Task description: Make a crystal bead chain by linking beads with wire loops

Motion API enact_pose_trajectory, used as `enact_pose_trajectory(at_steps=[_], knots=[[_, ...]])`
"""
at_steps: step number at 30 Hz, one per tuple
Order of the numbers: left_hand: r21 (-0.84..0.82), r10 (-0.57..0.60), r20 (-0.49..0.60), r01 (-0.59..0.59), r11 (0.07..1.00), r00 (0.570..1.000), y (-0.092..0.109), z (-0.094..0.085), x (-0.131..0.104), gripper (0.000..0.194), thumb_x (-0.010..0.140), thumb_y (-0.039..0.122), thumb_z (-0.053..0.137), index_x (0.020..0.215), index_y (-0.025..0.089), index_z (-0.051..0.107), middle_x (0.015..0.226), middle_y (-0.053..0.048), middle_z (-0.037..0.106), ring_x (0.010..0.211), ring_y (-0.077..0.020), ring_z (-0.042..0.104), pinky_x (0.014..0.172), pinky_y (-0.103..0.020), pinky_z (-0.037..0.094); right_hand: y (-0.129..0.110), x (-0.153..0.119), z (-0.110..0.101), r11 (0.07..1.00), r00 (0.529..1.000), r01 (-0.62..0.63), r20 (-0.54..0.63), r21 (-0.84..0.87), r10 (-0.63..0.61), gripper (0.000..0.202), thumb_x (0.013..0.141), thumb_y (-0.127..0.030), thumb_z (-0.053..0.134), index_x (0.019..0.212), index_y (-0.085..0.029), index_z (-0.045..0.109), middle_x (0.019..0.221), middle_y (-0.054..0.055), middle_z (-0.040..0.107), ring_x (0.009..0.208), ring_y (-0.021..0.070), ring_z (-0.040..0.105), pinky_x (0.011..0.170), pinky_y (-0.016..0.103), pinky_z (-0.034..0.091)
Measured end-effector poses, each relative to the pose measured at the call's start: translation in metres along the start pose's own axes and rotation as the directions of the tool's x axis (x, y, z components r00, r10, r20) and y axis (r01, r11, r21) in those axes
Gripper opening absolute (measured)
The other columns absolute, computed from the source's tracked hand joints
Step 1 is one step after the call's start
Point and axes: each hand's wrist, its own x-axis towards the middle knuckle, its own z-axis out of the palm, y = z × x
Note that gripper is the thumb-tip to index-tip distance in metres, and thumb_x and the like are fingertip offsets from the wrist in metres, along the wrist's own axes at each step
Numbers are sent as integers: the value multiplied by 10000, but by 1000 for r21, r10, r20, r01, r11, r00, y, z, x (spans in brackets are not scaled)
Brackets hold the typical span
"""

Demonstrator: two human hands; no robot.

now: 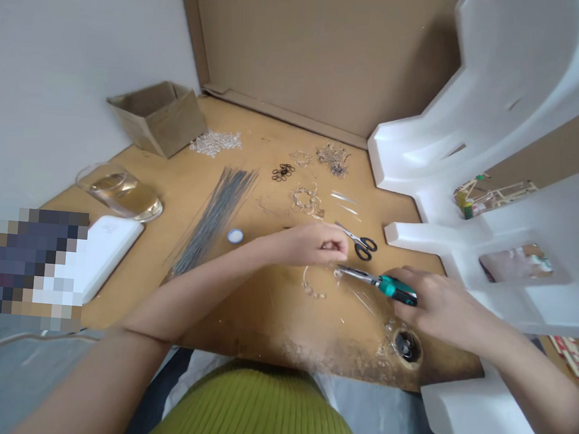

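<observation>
My right hand (423,298) is wrapped round a pair of long-nosed pliers (394,289) with green and black handles. Their jaws point left, close to the fingertips of my left hand (327,245). The left fingers are pinched together on a thin wire strung with clear beads (311,289), which curves below them. Its far end meets the area by the plier tips, where a small bead shows; whether the jaws grip it is too small to tell. Just behind the left hand lie scissors (364,247) with black handles.
A bundle of grey wires (216,218) lies left, beside a round white cap (235,235). Farther back are a beaded ring (305,199), black rings (283,172), clear beads (216,143) and a cardboard box (159,120). A glass of liquid (121,192) and white foam (405,152) flank the table.
</observation>
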Motion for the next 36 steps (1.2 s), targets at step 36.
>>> enact_pose_trajectory(at_steps=[36], knots=[[-525, -174, -426, -86, 847, 888, -10, -23, 27, 266, 758, 371, 627, 858, 126, 593, 714, 2, 598, 554, -60, 517, 609, -225, 437, -30, 104, 16, 16, 904, 348, -340, 937, 258, 227, 690, -347, 707, 828, -185, 625, 673, -2, 680, 537, 103, 590, 476, 218, 379]])
